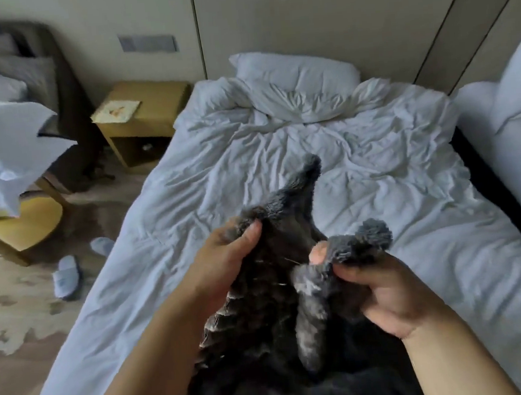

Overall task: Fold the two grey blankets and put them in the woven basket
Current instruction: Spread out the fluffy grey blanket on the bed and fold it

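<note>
Grey plush fills the lower middle of our view: a grey blanket (271, 305) bunched above the rumpled white duvet (280, 152), its lower part running out of the bottom edge. Our left hand (226, 256) grips a fold near the top, thumb pressed over the pile, with 1 corner standing up beyond it. Our right hand (385, 296) pinches another corner between thumb and curled fingers. The 2 hands are near each other. A pillow (296, 70) lies at the duvet's far end, a wooden nightstand (147, 119) stands just beside it, and 2 pale slippers (67, 275) lie on the floor (18, 310) to the left.
</note>
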